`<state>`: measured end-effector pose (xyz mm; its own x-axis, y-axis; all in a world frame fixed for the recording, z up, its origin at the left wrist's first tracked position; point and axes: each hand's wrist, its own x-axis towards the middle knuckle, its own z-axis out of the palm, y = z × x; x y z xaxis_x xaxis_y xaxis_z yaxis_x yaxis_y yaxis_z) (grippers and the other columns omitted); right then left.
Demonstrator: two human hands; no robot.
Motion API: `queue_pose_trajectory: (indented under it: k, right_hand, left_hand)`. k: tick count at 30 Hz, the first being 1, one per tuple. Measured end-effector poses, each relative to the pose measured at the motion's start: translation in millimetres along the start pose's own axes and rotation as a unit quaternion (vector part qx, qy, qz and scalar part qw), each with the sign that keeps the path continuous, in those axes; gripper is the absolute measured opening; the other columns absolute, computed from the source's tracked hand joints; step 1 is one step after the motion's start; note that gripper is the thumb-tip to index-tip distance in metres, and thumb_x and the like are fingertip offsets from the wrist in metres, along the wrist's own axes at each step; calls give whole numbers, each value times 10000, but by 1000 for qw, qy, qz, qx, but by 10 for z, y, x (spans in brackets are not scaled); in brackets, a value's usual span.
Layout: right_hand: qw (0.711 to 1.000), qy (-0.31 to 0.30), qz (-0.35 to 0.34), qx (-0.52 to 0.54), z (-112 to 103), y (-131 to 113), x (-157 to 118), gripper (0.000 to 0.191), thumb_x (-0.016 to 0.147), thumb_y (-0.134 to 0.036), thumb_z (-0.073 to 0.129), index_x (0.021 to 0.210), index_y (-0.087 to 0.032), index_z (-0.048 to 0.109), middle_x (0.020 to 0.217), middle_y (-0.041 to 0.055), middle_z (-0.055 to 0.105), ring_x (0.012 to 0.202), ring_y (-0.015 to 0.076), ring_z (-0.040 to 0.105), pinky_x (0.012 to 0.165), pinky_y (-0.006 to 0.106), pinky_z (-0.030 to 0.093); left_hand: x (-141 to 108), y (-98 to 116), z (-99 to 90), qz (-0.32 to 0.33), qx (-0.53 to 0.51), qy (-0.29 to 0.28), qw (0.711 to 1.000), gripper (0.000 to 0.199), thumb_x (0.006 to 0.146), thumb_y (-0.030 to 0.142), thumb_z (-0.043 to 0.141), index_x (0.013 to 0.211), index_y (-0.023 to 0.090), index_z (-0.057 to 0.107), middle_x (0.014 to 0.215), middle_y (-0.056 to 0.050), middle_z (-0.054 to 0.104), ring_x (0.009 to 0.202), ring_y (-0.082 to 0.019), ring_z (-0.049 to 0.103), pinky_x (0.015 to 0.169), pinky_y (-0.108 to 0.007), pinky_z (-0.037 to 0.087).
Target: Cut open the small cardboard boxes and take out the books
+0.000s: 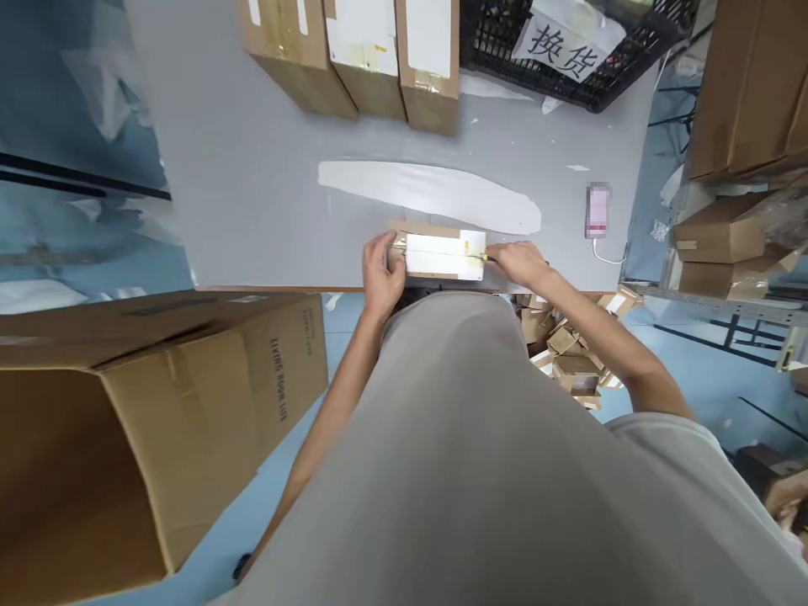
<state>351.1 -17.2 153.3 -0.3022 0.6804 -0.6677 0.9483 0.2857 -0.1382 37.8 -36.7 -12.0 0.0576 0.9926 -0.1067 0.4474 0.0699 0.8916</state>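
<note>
A small cardboard box (435, 255) with a white label on top lies at the near edge of the grey table (252, 185). My left hand (382, 273) grips the box's left end, thumb and fingers round its corner. At the right end, my right hand (518, 263) is closed on a small cutter (486, 257), dark with a yellow part, whose tip touches the label's right side. Most of the cutter is hidden in the fingers.
Three taped boxes (435, 101) stand at the table's far side, beside a black crate (536, 71) with a paper sign. A phone (597, 210) with a cable lies right. Left below is a large open carton (208, 412); small boxes (571, 366) are piled below the table's edge.
</note>
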Motion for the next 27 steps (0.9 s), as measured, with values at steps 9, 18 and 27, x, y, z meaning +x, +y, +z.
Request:
queue_pose_trajectory:
  k: [9,18,27]
  right_hand:
    - [999,-24,-15,23,-2,-638,283,452,1150,-154,428,1514,-125,694,1389,247,808,1299,356,790,1028,413,576]
    - [997,-33,48,43,79,-573,96,471,1153,-157,404,1522,-172,697,1384,243,802,1303,343,776,1056,424,546]
    - [996,-15,40,73,200,-453,222,436,1202,-283,410,1516,-212,703,1407,203,797,1259,335,774,1002,408,544]
  left_hand:
    - [88,276,-233,-59,224,-26,972,1074,1032,833,571,1806,118,360,1926,-291,49,1810,-471,-20,1428,-701,14]
    - [95,461,-288,-105,196,-64,973,1121,1024,839,566,1851,150,253,1943,-220,-83,1798,-481,-143,1417,-749,-11]
    - [106,410,-313,-95,195,-65,974,1159,1001,877,571,1848,150,262,1941,-239,-58,1801,-487,-112,1417,-747,4]
